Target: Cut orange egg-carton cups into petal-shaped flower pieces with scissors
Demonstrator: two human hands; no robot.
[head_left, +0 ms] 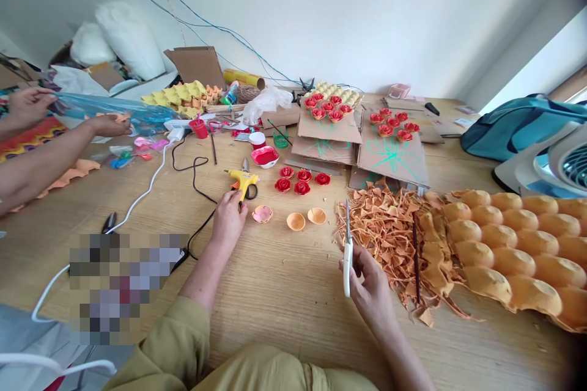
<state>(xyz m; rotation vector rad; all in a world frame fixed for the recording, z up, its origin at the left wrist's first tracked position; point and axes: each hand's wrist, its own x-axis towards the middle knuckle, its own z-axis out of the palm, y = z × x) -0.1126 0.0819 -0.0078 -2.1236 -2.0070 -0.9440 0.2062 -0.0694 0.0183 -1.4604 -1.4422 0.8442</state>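
My left hand (228,221) is closed at the handle of a yellow hot glue gun (246,179), which lies on the wooden table (270,293) with its nozzle to the left. In my right hand (373,287) are scissors (348,259) with white handles, blades pointing away from me. Between my hands sit two plain orange cup pieces (296,221) and a pinkish layered cup (262,214). Just beyond them stand several red paper roses (302,175). A pile of orange cut scraps (383,220) lies beside the scissors.
An orange egg tray (513,244) fills the right side, near a teal bag (518,128). More roses rest on cardboard (392,162). A dish of red paint (265,157) stands behind the glue gun. Another person's hands (110,126) work at left. Cables (151,183) cross the table.
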